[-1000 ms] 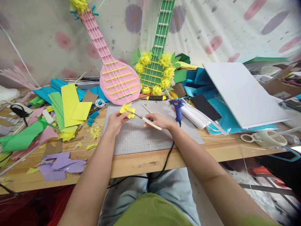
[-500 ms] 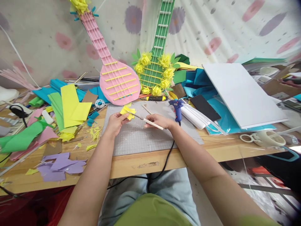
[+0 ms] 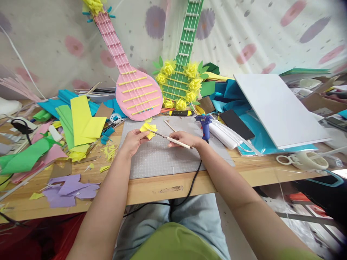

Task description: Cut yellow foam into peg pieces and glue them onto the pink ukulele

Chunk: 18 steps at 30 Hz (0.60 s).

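Note:
My left hand (image 3: 132,140) is closed on a small folded yellow paper piece (image 3: 148,129), held just above the grey cutting mat (image 3: 162,159). My right hand (image 3: 183,139) grips a thin tool with a pale handle (image 3: 177,142); its metal tip touches the yellow paper. Both hands hover over the far part of the mat, near the table's middle.
A blue glue gun (image 3: 204,125) stands right of my right hand, its black cord running off the table edge. A pink paper guitar (image 3: 135,92) and a green one with yellow flowers (image 3: 180,85) lean behind. Paper scraps (image 3: 70,186) lie left, a white board (image 3: 279,108) right.
The right hand and the tool have slid slightly to the right, while the left hand keeps the yellow paper in nearly the same place.

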### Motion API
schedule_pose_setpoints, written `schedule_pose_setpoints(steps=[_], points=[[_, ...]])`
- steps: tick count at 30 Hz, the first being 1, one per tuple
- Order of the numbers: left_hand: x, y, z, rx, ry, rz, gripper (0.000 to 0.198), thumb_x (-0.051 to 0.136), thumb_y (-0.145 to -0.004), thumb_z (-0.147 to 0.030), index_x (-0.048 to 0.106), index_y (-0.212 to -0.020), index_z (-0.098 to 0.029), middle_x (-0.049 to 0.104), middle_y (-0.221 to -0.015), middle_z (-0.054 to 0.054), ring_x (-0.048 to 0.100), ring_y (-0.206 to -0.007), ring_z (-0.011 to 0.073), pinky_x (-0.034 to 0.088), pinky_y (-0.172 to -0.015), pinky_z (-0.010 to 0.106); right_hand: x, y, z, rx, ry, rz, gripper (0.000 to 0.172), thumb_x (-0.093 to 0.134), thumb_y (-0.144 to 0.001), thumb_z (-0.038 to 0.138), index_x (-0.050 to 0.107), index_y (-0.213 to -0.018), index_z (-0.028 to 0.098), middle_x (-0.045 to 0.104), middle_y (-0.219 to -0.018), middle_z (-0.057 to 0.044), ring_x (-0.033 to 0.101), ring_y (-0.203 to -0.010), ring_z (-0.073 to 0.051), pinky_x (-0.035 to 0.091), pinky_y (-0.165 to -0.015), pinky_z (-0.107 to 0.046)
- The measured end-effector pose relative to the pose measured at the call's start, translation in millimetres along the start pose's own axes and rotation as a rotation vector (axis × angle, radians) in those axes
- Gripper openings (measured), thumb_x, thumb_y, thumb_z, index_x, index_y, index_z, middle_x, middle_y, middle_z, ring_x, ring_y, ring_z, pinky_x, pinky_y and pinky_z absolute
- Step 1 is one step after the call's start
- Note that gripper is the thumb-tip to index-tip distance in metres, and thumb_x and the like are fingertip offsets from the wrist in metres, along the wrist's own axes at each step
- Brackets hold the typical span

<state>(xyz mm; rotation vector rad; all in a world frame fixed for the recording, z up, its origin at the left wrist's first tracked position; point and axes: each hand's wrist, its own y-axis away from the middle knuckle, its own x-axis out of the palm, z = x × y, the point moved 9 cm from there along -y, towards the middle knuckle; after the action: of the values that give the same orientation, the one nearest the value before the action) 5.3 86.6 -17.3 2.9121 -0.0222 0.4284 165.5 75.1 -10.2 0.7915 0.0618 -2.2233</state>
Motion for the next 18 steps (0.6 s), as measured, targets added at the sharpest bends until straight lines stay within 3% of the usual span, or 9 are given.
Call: schedule_pose_setpoints(steps=[18], points=[[2.7,-1.9,8.3,-0.05,-0.103,0.051,0.025,0.075,-0.05,-0.023,0.066,-0.07,-0.011,0.068,-0.074,0.007,0.062,-0.068,0.0162,0.051,-0.063,0.027,3.5,5.9,-8.8,0.0,-0.062,0.086,0.038,0.058,-0.068,0.052,0.043,-0.064,0.016,0.038,-0.045,0.008,0.034,-0.043,-0.005,0.024,-0.043,-0.02]])
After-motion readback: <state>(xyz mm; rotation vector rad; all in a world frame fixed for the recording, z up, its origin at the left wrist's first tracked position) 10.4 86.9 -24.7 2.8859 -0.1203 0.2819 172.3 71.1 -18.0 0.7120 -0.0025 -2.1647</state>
